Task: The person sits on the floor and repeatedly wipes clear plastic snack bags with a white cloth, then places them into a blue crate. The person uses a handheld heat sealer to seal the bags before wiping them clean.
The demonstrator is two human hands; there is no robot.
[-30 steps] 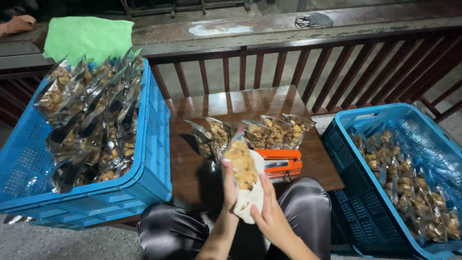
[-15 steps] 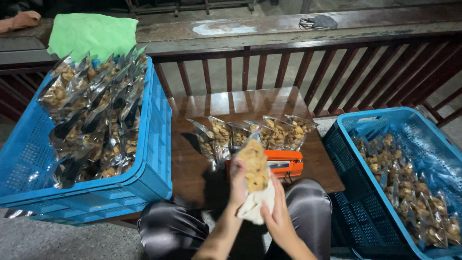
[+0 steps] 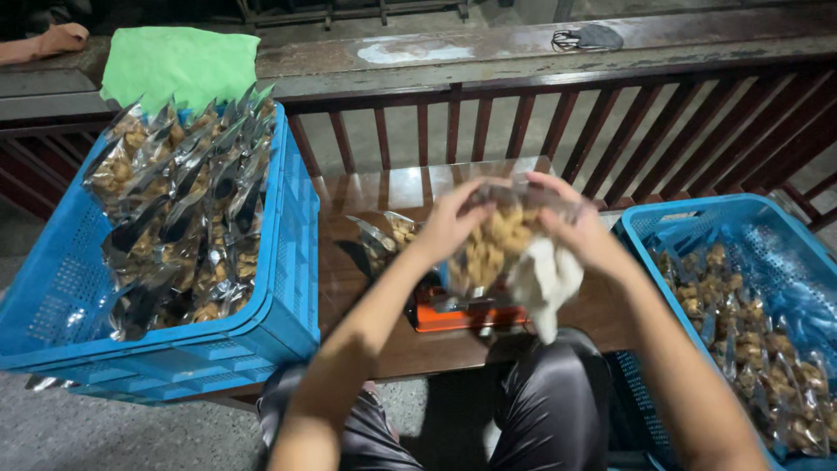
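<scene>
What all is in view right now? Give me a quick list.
held packet: one, clear, tan snacks inside, raised between both hands
white cloth: one, under the right hand
orange device: one, on the wooden table
loose packets: a few, on the table behind the hands
left crate: blue, full of packets
right crate: blue, packets inside
green cloth: one, on the ledge
dark mask: one, on the ledge
left hand: grip on packet
right hand: grip on packet and cloth

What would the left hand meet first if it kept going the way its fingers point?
The left hand points right across the clear snack bag it grips, so beyond the bag it would likely meet the right hand first; depth is unclear.
</scene>
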